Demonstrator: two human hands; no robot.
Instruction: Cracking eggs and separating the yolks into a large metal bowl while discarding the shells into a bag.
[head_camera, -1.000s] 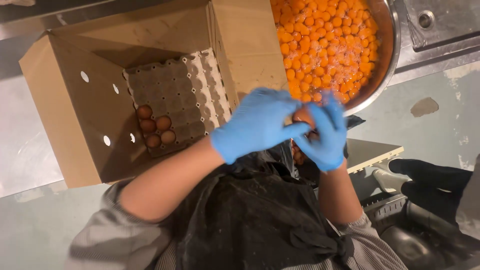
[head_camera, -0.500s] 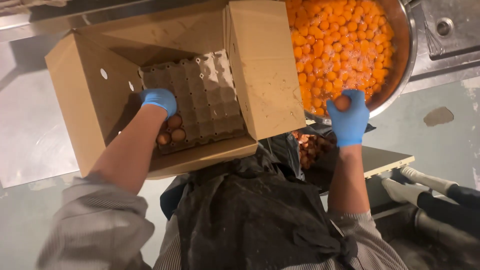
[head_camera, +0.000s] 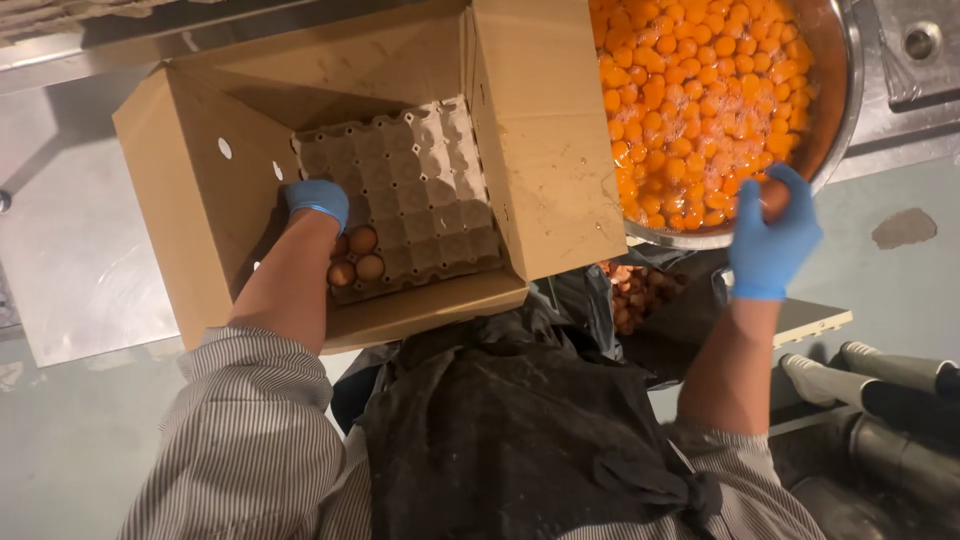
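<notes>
My left hand (head_camera: 318, 203), in a blue glove, reaches into an open cardboard box (head_camera: 190, 200) and rests on the left side of a grey egg tray (head_camera: 420, 190). Three brown eggs (head_camera: 357, 257) lie just below it; its fingers curl downward and what they hold is hidden. My right hand (head_camera: 775, 235), also gloved, grips a brown egg (head_camera: 775, 197) at the near rim of a big metal bowl (head_camera: 838, 100) filled with orange yolks (head_camera: 700, 90).
A dark bag of broken eggshells (head_camera: 640, 292) hangs below the bowl. The box and bowl stand on a steel counter (head_camera: 60, 230). I wear a black apron (head_camera: 520, 440). Grey rubber boots (head_camera: 880, 370) show at the right, over a pale floor.
One second ago both hands met at the bowl's edge. The left hand then went into the box to the eggs, and the right hand stayed at the rim holding an egg.
</notes>
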